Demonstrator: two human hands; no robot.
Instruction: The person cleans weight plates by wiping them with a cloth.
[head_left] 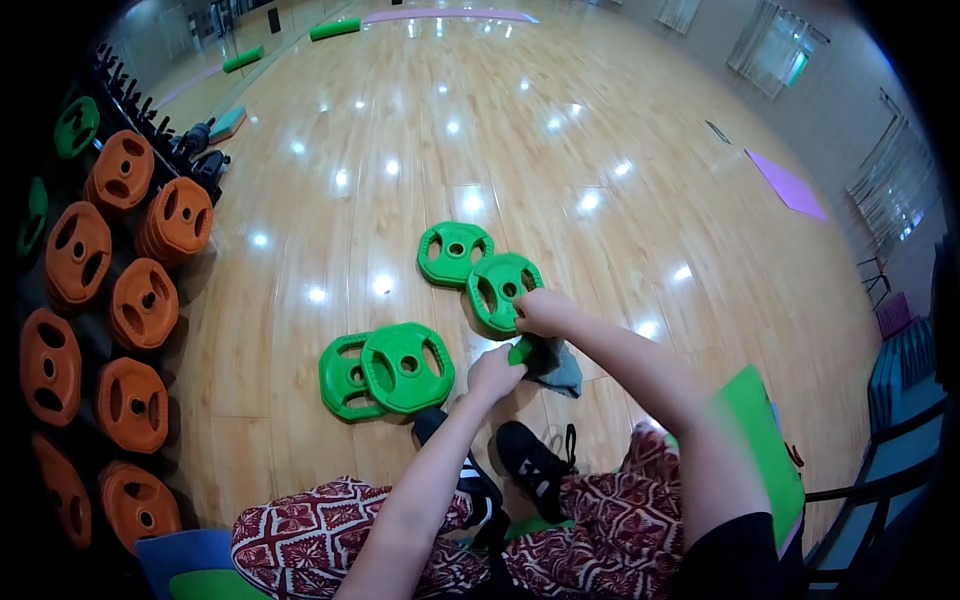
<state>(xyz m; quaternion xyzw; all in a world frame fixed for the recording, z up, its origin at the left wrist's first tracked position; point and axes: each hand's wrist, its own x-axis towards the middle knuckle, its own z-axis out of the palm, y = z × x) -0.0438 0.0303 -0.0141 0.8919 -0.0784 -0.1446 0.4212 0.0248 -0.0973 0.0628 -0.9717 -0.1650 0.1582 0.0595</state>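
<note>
Green weight plates lie on the wooden floor (600, 230) in front of a seated person. From the head camera, the right hand (543, 311) is closed on the near edge of one green plate (500, 290), which stands tilted against another plate (453, 252) just beyond it. The left hand (495, 372) is curled around a grey cloth (558, 366) held just below that plate. Two more green plates (390, 370) overlap to the near left. Orange plates (140, 300) hang on a rack along the far left. Black shoes (535, 465) rest below the hands.
</note>
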